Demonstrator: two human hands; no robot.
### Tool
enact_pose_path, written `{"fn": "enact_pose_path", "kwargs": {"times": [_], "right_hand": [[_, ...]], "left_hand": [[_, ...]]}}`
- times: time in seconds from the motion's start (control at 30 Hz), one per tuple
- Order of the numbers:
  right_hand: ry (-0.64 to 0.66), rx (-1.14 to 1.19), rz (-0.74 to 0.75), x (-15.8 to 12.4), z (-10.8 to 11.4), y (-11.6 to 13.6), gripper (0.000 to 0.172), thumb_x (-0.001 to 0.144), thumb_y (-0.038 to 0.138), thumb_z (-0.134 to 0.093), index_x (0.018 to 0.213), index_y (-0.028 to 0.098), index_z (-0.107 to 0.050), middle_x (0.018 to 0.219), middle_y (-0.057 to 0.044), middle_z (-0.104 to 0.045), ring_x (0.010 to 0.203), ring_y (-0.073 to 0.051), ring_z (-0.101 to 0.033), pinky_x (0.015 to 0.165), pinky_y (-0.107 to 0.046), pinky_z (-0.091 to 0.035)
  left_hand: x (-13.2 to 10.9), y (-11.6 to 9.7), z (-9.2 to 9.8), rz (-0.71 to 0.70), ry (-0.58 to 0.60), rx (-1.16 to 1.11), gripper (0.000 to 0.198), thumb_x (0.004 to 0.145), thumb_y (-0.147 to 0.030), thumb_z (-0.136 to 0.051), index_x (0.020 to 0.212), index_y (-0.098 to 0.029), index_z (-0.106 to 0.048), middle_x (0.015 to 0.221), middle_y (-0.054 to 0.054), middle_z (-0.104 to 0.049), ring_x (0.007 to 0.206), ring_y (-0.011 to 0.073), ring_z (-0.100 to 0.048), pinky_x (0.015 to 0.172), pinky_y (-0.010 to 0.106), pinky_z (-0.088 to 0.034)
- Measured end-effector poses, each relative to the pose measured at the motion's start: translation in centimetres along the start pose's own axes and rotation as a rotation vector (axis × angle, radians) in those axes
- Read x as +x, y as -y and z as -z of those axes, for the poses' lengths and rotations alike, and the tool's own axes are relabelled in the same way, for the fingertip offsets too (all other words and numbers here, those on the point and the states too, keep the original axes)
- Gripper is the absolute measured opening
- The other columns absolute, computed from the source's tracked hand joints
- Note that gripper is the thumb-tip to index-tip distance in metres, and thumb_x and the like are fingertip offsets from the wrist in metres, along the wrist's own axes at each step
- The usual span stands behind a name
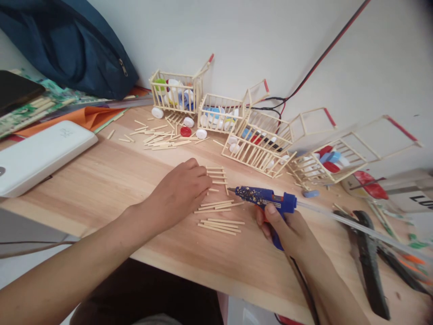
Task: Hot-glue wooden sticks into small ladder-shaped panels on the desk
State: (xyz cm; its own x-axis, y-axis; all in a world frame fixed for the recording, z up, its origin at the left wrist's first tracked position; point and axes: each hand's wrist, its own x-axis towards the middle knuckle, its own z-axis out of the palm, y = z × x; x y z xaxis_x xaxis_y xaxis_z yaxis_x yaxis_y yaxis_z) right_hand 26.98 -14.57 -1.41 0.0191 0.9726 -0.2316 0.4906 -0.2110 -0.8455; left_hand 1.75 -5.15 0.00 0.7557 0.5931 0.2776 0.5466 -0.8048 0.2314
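My right hand grips a blue hot glue gun with a clear glue stick sticking out of its back. Its nozzle points left, at the right edge of a small ladder-like stick frame. Over the left side of that frame rests my left hand, its fingers bent and pressed together; the fingertips and whatever they hold are hidden. Just below the frame lie two small groups of loose wooden sticks on the wooden table.
Several miniature stick carts with bottle-cap loads stand along the wall. Cut sticks lie scattered before them. At left are a white power bank and a blue bag. Dark-handled pliers lie at right. A cable runs up the wall.
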Motion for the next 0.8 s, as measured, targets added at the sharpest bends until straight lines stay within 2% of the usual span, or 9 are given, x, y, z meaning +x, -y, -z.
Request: {"fn": "enact_pose_path", "kwargs": {"times": [0.43, 0.8], "right_hand": [[-0.005, -0.024, 0.011, 0.06, -0.02, -0.12, 0.051, 0.088, 0.065, -0.039, 0.070, 0.019, -0.052, 0.052, 0.002, -0.047, 0.047, -0.011, -0.043, 0.047, -0.025, -0.031], [-0.011, -0.055, -0.006, 0.10, 0.04, -0.46, 0.052, 0.088, 0.066, -0.039, 0.069, 0.019, -0.051, 0.053, 0.001, -0.046, 0.048, -0.012, -0.042, 0.048, -0.026, -0.030]], "left_hand": [[0.12, -0.01, 0.15, -0.008, 0.024, 0.011, 0.022, 0.091, -0.014, -0.048, 0.078, -0.016, -0.067, 0.080, 0.005, -0.063, 0.081, 0.0186, -0.051, 0.078, 0.032, -0.040], [0.10, 0.02, 0.26, -0.033, -0.008, 0.023, 0.021, 0.089, -0.012, -0.050, 0.077, -0.015, -0.067, 0.078, 0.005, -0.063, 0.080, 0.0179, -0.051, 0.077, 0.031, -0.040]]}}
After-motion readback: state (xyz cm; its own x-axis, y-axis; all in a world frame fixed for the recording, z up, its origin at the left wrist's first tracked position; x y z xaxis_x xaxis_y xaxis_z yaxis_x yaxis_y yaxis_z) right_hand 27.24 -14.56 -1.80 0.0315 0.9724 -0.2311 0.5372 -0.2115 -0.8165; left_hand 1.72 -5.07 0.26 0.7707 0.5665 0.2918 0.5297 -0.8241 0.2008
